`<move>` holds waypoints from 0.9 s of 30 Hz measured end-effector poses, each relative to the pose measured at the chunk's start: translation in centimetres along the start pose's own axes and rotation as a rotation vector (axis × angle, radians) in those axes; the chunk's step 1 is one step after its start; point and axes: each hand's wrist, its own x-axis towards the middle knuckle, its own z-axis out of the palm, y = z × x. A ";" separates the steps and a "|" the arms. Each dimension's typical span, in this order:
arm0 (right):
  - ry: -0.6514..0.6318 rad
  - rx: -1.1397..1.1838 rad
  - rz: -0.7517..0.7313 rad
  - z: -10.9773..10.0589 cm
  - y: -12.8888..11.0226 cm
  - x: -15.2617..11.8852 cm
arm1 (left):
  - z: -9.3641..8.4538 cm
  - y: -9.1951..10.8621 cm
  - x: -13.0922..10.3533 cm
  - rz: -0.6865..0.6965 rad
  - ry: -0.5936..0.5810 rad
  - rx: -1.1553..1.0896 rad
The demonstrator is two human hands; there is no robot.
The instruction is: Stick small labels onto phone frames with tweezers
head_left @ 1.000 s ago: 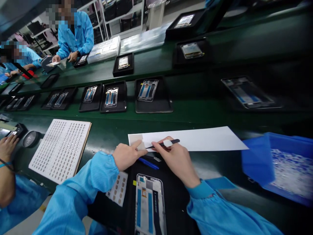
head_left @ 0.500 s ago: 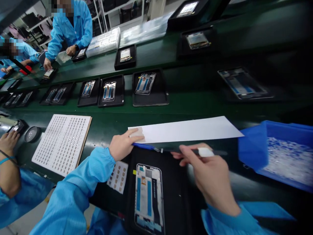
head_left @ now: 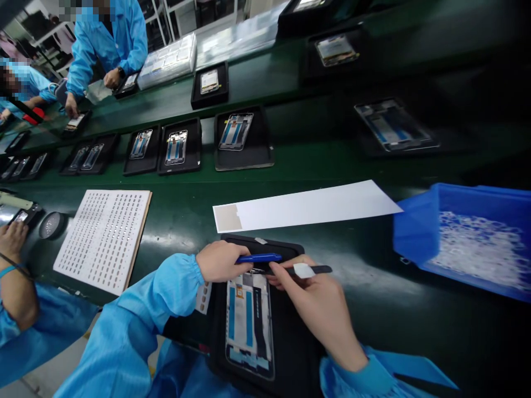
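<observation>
My left hand [head_left: 222,262] is closed around a blue pen-like tool [head_left: 261,258] near the top of a phone frame [head_left: 249,326]. My right hand [head_left: 315,298] pinches dark tweezers [head_left: 321,270] with a white wrap on them, their tips pointing left at the frame's upper edge. What lies at the tips is too small to make out. The phone frame, with blue strips and a black flex, rests in a black tray [head_left: 296,342]. Partly behind my left wrist shows a small sheet of tan pieces [head_left: 203,298].
Beyond the tray lies a white paper strip [head_left: 307,205] with a tan patch. A blue bin [head_left: 415,221] of white scraps stands at right, a white board of small parts [head_left: 103,237] at left. Black trays with phone frames [head_left: 236,132] line the bench; a co-worker's hand [head_left: 12,240] is far left.
Both hands have come down from the paper strip to the top of the phone frame. The left hand has left the tan patch. The view has shifted slightly.
</observation>
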 end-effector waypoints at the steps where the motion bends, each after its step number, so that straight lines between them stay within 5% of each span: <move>1: 0.004 0.000 -0.003 0.0 0.0 0.0 | 0.0 0.0 0.0 -0.006 -0.002 0.000; 18: 0.032 -0.060 -0.109 0.1 0.1 0.0 | 0.9 0.5 -0.2 -0.053 0.061 0.066; 27: 0.090 -0.169 -0.287 0.0 -0.3 -0.3 | 1.3 1.5 -0.5 -0.077 0.089 0.228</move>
